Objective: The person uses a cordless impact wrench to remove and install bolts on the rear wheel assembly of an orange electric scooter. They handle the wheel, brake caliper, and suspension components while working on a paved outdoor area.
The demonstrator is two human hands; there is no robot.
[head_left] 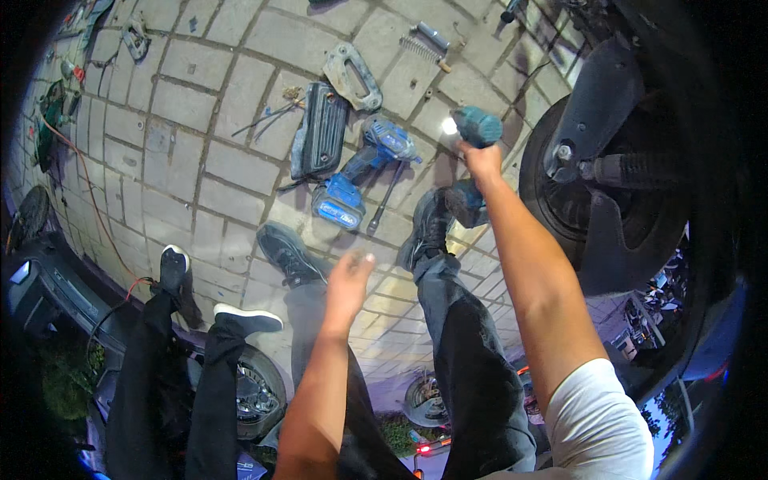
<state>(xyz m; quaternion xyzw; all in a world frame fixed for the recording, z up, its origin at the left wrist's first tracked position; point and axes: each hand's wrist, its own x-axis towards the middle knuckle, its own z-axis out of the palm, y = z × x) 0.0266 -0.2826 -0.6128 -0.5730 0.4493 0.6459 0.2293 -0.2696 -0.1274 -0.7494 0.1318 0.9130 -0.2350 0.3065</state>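
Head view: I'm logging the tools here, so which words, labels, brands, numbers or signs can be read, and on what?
Blue power tool, on its battery: pale marking, too small and blurred to quote.
Teal power tool in the right hand: no text I can make out.
Nothing reads clearly enough to quote.

The drill [480,126] is blue-green, with a dark bottom block [467,203]. The right hand [484,166] grips it by the handle. Its top is farther from the person than its bottom. A bright white light [450,126] shines at its left side.
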